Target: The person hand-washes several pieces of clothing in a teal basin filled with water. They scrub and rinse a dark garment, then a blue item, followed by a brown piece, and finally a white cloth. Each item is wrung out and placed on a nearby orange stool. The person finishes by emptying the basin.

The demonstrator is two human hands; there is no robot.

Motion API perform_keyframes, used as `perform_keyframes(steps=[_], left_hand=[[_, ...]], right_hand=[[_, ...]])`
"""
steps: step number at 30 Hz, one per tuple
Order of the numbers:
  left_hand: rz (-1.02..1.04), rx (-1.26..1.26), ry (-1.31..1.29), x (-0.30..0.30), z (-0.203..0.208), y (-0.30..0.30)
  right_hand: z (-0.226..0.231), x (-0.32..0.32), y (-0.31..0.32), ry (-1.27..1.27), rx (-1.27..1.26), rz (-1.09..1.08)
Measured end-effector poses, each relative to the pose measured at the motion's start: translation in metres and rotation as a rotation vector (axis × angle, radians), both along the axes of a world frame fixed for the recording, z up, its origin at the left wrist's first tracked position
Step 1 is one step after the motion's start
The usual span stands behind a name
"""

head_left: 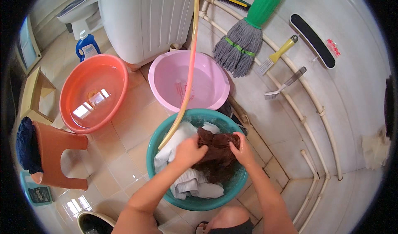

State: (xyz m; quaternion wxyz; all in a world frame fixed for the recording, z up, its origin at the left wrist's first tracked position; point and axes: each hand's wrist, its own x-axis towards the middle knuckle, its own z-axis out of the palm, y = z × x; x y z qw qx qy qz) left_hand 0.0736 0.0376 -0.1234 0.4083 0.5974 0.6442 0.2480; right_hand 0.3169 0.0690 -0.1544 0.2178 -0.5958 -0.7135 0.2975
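A dark brown wet cloth (215, 151) is stretched between my two hands over a teal basin (155, 141). My left hand (190, 151) is closed on its left side, the fingers curled into the fabric. At the cloth's right edge my right hand (241, 151) grips it, thumb toward me. White clothes (192, 184) lie in the basin beside and below the brown cloth, in water. A yellowish hose (188, 91) hangs from above, its end over the basin's left part, near the white clothes. Whether the cloth's lower end touches the water I cannot tell.
Beyond the teal basin stands a pink basin (211, 91); an orange basin (66, 93) holds water at the left. An orange stool (62, 145) carries dark blue fabric (28, 147). A blue bottle (87, 47) stands behind. A mop (240, 47) and brushes (286, 85) hang along the right wall's pipes.
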Motion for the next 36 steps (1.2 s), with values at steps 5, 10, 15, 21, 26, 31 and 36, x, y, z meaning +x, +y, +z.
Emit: perform_keyframes(steps=[5, 10, 15, 21, 26, 31, 36], left_hand=[[0.025, 0.305, 0.359, -0.009, -0.012, -0.018], [-0.436, 0.310, 0.563, 0.014, -0.050, -0.036], [-0.534, 0.186, 0.606, 0.014, -0.079, -0.030], [-0.531, 0.199, 0.513, 0.024, -0.118, -0.027], [-0.387, 0.348, 0.471, 0.034, -0.150, -0.037], [-0.427, 0.159, 0.336, 0.015, -0.075, -0.021], [-0.351, 0.190, 0.536, 0.008, -0.072, -0.012]], right_hand=[[0.016, 0.007, -0.034, -0.209, 0.265, 0.002], [-0.013, -0.006, -0.073, -0.656, -0.033, 0.401], [-0.074, -0.008, -0.063, -1.049, -0.306, 0.584], [-0.228, 0.027, -0.053, -0.732, -0.451, 0.412], [-0.085, -0.023, -0.036, -0.860, -0.643, 0.099], [0.005, 0.016, -0.023, 0.055, -0.176, 0.135], [0.136, 0.005, 0.004, 0.371, 0.020, -0.174]])
